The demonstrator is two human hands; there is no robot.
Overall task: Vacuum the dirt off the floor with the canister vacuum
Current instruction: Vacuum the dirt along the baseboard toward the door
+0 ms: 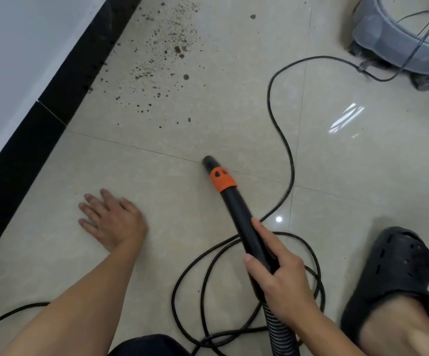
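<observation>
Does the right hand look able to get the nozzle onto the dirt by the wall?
Probably yes. The right hand grips the wand; its nozzle points toward the dirt with only bare tile between. The cord lies to the right and the left hand to the left, both off that path.

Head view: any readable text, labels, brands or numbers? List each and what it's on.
No readable text anywhere in this view.
orange collar on the vacuum wand: two dark cut-outs, not letters.
canister vacuum: blurred, no label shows.
black clog: holes only, no brand visible.
</observation>
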